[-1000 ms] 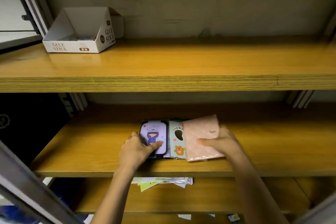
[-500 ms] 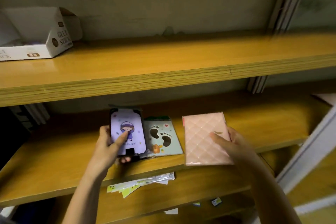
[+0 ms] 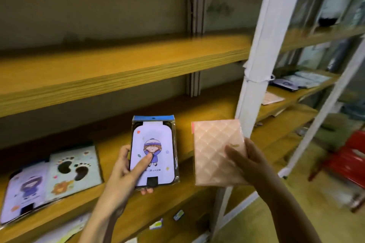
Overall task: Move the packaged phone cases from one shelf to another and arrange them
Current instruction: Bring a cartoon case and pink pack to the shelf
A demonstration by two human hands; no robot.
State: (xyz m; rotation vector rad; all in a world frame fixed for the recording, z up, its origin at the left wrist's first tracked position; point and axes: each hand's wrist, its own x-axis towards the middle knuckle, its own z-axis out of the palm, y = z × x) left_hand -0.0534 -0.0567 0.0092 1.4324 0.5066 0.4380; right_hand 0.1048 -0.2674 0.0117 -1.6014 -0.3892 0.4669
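My left hand [image 3: 126, 169] grips a packaged lilac phone case with a cartoon girl [image 3: 156, 144], thumb across its front, lifted above the middle wooden shelf [image 3: 209, 116]. My right hand [image 3: 245, 162] holds a pink quilted packaged case [image 3: 213, 150] by its right edge, in the air near the white upright. Two more packaged cases lie flat on the shelf at the left: a pale green one with footprints [image 3: 75, 169] and a lilac one [image 3: 25, 191] overlapping it.
A white metal upright [image 3: 254, 73] divides this rack from the adjoining rack on the right, whose shelf [image 3: 292, 94] carries several flat packages. An upper wooden shelf [image 3: 118, 65] runs above. Red plastic items [image 3: 351, 160] stand on the floor at right. Small papers lie on the lower shelf.
Both hands have lifted their cases off the shelf and carried them rightwards. The view has swung right, so the cases left on the shelf now sit at the far left.
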